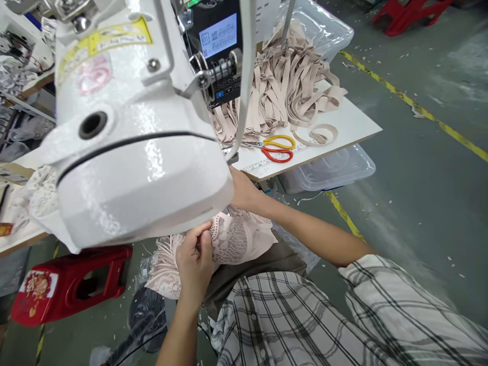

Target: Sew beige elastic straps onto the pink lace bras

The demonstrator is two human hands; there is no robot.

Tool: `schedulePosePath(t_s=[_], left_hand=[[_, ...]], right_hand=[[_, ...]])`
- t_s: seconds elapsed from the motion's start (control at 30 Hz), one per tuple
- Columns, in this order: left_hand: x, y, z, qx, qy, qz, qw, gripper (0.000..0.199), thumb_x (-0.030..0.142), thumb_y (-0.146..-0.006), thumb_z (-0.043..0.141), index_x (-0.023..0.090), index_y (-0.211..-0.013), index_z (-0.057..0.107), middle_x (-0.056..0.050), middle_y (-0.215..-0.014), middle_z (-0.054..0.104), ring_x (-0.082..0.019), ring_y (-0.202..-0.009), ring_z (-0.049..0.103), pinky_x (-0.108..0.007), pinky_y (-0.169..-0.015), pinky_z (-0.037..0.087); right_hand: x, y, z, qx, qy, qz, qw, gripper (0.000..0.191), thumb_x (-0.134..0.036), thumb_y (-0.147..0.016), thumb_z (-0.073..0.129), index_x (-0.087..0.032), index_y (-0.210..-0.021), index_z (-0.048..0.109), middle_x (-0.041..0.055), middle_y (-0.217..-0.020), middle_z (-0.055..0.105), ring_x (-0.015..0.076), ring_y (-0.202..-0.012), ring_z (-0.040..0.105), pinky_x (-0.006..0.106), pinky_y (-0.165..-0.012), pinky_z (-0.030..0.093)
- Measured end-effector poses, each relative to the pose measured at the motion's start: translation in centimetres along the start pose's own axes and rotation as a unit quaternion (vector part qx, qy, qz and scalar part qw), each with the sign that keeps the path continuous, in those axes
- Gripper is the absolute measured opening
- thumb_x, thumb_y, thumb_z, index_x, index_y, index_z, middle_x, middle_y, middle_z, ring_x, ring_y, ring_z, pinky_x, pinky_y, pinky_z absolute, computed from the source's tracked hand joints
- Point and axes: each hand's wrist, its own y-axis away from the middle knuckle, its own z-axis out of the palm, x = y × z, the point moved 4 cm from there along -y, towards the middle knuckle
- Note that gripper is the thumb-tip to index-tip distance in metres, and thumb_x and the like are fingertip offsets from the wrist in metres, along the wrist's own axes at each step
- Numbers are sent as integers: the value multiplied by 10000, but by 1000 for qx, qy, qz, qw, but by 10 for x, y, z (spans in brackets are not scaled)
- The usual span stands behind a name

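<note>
A pale pink lace bra (232, 239) hangs over my lap below the head of a white sewing machine (145, 178). My left hand (195, 254) pinches the bra's lace edge between thumb and fingers, just under the machine head. Farther up, my right hand (242, 190) reaches in behind the machine head by the top of the lace. Its fingers are hidden by the machine, so what they do does not show. More pink lace pieces (165, 269) with loose strips hang to the left of my left wrist.
Scissors (278, 147) with red and yellow handles lie on the white table (358, 129), beside a heap of beige straps (282, 91). A control screen (219, 38) stands behind the machine. Below the table is a clear plastic bin (331, 168); a red stool (76, 284) sits at left.
</note>
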Motion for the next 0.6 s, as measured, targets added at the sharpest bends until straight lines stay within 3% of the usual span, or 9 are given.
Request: schedulePosePath(t_s=[0.13, 0.23, 0.3, 0.43, 0.6], left_hand=[[-3, 7, 4, 13, -33, 44, 998, 278, 303, -982, 521, 193, -1215, 625, -96, -1093, 721, -186, -931, 694, -296, -787, 554], [7, 13, 7, 102, -126, 131, 978, 316, 270, -943, 574, 164, -1241, 582, -155, -1164, 657, -247, -1078, 634, -385, -906, 522], [19, 16, 15, 129, -182, 191, 956, 371, 257, -912, 618, 140, -1262, 578, -198, -1240, 618, -300, -1189, 571, -458, -1012, 454], [38, 19, 33, 64, -236, 219, 945, 515, 310, -907, 642, 125, -1375, 535, -208, -1320, 602, -330, -1231, 535, -470, -1065, 384], [41, 19, 33, 65, -267, 203, 940, 533, 333, -911, 636, 155, -1405, 548, -188, -1328, 613, -338, -1222, 529, -463, -1046, 366]], right_hand=[[3, 8, -4, -3, -8, -6, 1000, 142, -315, -876, 613, -178, -888, 644, 83, -1134, 635, 169, -828, 595, 320, -784, 500], [6, 12, -5, -13, -16, -3, 1000, 144, -324, -886, 592, -188, -907, 636, 69, -1101, 639, 158, -779, 578, 315, -768, 506], [6, 12, -5, -14, -14, -3, 1000, 131, -316, -877, 587, -193, -900, 626, 64, -1086, 633, 159, -765, 568, 328, -767, 509], [0, 9, -4, -9, 5, 7, 1000, 77, -273, -864, 555, -214, -869, 605, 45, -977, 627, 190, -810, 564, 351, -784, 514], [-4, 6, -3, 0, 16, 18, 1000, 92, -228, -837, 533, -224, -905, 595, 35, -953, 616, 198, -823, 559, 361, -794, 520]])
